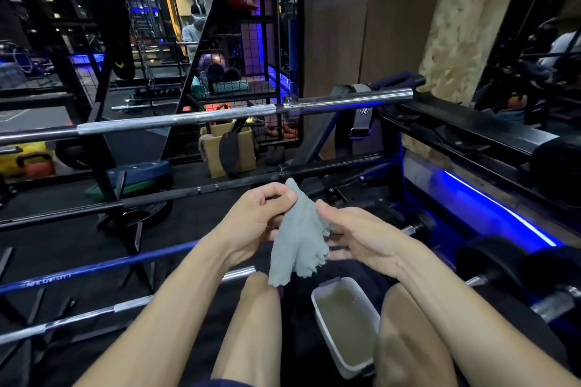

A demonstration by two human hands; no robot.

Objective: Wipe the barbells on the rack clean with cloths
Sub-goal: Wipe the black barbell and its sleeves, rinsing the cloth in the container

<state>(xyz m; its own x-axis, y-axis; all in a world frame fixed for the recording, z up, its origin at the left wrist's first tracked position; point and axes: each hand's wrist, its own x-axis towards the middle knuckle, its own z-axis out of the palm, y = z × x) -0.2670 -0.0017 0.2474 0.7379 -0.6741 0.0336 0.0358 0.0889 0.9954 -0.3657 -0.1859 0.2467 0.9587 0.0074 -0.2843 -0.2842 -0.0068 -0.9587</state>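
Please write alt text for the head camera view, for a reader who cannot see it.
Both hands hold a grey cloth in front of a rack of barbells: the left hand pinches its top, the right hand holds its side. A white tub of murky water sits between the person's knees, and a chrome barbell crosses above.

— What sort of place is this?
— A gym. Beyond the cloth [298, 236] the hands pinch, barbells [195, 119] lie across a black rack [471, 126]; further left sit kettlebells [34, 163], with a punching bag [121, 41] hanging on chains above.
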